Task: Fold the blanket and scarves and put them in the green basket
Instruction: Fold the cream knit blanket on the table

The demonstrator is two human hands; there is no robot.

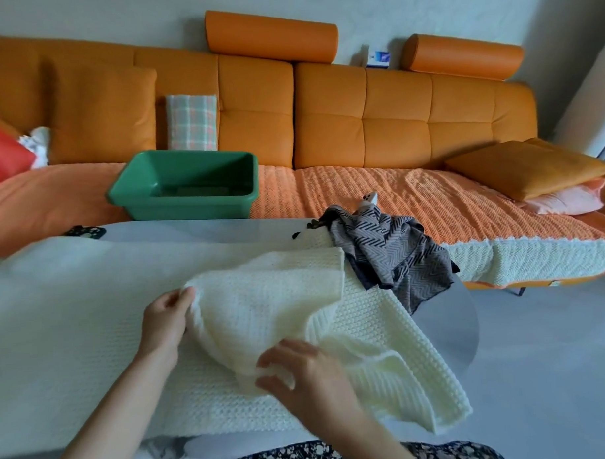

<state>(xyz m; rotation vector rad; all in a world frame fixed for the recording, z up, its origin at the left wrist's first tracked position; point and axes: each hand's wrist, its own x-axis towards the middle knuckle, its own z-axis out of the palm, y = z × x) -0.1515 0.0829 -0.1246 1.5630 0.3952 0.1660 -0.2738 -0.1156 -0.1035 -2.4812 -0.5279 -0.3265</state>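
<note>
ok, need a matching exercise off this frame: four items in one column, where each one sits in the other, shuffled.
Items
1. green basket
2. cream blanket
3. grey zigzag scarf
4. plaid cushion

Places
A. propped against the sofa backrest
B. crumpled at the far edge of the table, touching the blanket
C. standing on the orange seat cover
D. gripped by the left hand and the right hand

Pairs: 1-C, 2-D, 3-B, 4-A
</note>
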